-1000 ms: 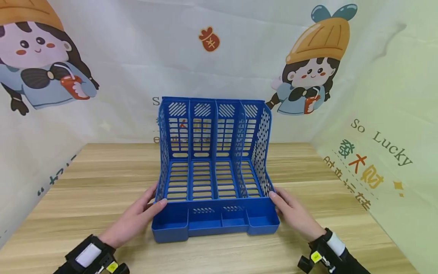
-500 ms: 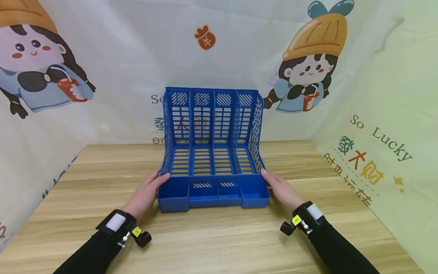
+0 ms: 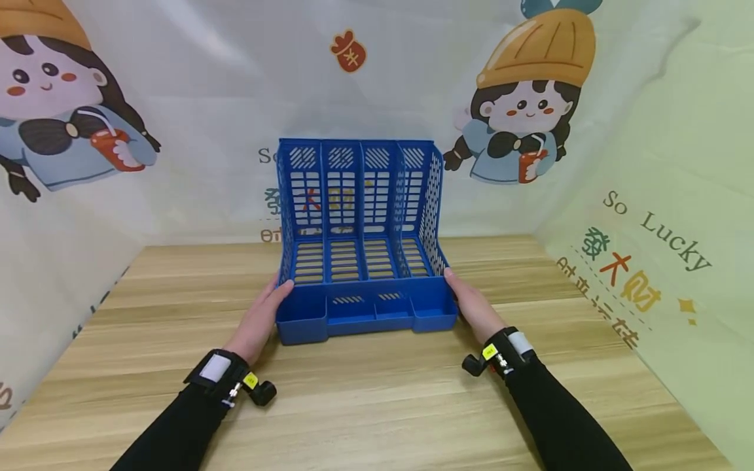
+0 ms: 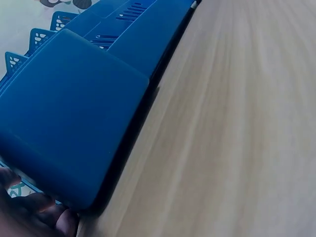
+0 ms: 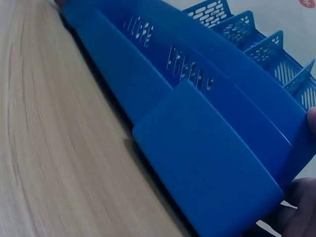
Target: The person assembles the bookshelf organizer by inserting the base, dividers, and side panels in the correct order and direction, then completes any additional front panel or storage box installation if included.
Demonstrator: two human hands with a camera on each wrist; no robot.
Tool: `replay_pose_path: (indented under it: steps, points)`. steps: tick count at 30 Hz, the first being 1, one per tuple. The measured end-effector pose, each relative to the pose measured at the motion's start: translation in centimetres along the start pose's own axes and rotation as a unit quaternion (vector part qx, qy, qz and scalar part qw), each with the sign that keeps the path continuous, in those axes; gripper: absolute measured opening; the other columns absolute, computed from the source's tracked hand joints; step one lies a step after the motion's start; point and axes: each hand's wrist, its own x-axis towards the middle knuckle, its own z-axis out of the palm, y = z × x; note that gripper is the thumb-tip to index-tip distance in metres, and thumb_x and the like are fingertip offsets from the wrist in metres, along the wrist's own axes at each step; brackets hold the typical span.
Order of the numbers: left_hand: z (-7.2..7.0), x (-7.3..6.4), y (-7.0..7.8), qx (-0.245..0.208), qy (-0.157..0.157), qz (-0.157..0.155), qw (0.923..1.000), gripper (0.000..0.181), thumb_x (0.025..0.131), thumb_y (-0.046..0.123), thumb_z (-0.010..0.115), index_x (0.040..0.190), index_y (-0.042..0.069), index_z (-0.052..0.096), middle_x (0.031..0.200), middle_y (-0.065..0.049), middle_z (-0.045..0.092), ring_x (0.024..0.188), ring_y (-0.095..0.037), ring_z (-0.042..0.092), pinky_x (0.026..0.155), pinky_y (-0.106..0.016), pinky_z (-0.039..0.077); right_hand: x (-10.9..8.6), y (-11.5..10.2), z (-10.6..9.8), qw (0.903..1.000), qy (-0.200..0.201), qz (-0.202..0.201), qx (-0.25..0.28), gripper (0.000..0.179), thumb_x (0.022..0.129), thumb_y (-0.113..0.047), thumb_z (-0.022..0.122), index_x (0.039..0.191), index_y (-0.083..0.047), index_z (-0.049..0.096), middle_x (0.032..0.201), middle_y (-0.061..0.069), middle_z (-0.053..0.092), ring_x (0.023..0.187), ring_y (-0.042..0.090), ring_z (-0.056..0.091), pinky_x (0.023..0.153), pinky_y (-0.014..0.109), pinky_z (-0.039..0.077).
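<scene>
A blue plastic file organizer (image 3: pixel 371 288) stands upright toward the back of the table, its open side facing me. Dividers split it into tall slots, and a row of small bins runs along its front. My left hand (image 3: pixel 259 324) grips its left front corner, thumb over the rim, fingers partly hidden behind the side wall. On the opposite corner, my right hand (image 3: pixel 476 307) holds on the same way. In the left wrist view, curled fingers (image 4: pixel 42 210) show beside the bin's outer wall. The right wrist view catches part of the right hand (image 5: pixel 298 207) by its corner.
The wood-grain table (image 3: pixel 365 405) spreads out in front of the organizer and to both sides. Behind it hangs a pale printed cloth (image 3: pixel 224 98) with cartoon figures, close to the organizer's back. Similar cloth (image 3: pixel 636 216) borders the right side.
The organizer has moved away from me toward the back cloth and slightly left, with both hands holding its sides throughout. Both forearms now reach farther forward.
</scene>
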Motion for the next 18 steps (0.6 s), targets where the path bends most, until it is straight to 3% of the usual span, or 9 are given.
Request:
replay_pose_path:
  steps: [9,11,14,16,17,18]
  points:
    - [-0.2,-0.1,-0.8,0.022,-0.011,0.005,0.9997,0.079,0.114,0.068,0.036,0.178,0.033,0.006,0.187,-0.004,0.009,0.174,-0.033,0.001,0.138,-0.069,0.002,0.1,0.9,0.4,0.9999,0.004,-0.009,0.013,0.094,0.111,-0.072,0.040,0.174,-0.004,0.027,0.183,0.016,0.025,0.172,0.037,0.018,0.140,0.058,0.014]
    - [-0.2,-0.3,-0.7,0.022,-0.008,0.001,0.9997,0.082,0.114,0.066,0.038,0.179,0.028,0.005,0.187,-0.007,0.007,0.174,-0.035,0.001,0.138,-0.067,0.003,-0.3,0.8,0.4,0.9999,0.008,-0.005,0.011,0.096,0.110,-0.074,0.041,0.174,-0.004,0.027,0.182,0.017,0.027,0.171,0.038,0.021,0.139,0.058,0.017]
    - [-0.4,-1.1,0.0,0.065,0.005,0.009,0.9978,0.092,0.112,0.068,0.040,0.178,0.020,-0.003,0.187,-0.013,0.001,0.173,-0.038,0.001,0.139,-0.064,0.007,-1.4,0.4,0.1,0.9983,0.024,-0.035,-0.040,0.095,0.111,-0.073,0.039,0.176,-0.006,0.022,0.182,0.020,0.027,0.168,0.041,0.027,0.138,0.059,0.022]
    - [-0.6,-2.0,0.9,0.125,0.010,0.043,0.9912,0.096,0.113,0.065,0.043,0.177,0.015,-0.007,0.186,-0.017,-0.003,0.173,-0.042,0.000,0.138,-0.066,0.009,-2.8,0.0,-0.1,0.9888,0.037,-0.086,-0.116,0.091,0.113,-0.068,0.039,0.176,-0.006,0.018,0.182,0.022,0.024,0.168,0.045,0.026,0.136,0.063,0.023]
    - [-0.7,-2.5,1.5,0.166,0.011,0.068,0.9837,0.097,0.113,0.064,0.045,0.177,0.014,-0.007,0.186,-0.019,-0.005,0.172,-0.045,0.001,0.136,-0.069,0.011,-3.6,-0.3,-0.2,0.9773,0.041,-0.123,-0.168,0.088,0.114,-0.063,0.041,0.176,-0.006,0.016,0.182,0.024,0.021,0.168,0.047,0.024,0.135,0.065,0.023]
    - [-0.7,-3.1,2.2,0.215,0.009,0.098,0.9717,0.096,0.113,0.061,0.048,0.178,0.014,-0.005,0.186,-0.020,-0.004,0.172,-0.047,0.002,0.135,-0.072,0.013,-4.4,-0.5,-0.3,0.9597,0.043,-0.163,-0.225,0.086,0.115,-0.059,0.043,0.176,-0.006,0.015,0.182,0.024,0.019,0.168,0.048,0.023,0.134,0.069,0.022]
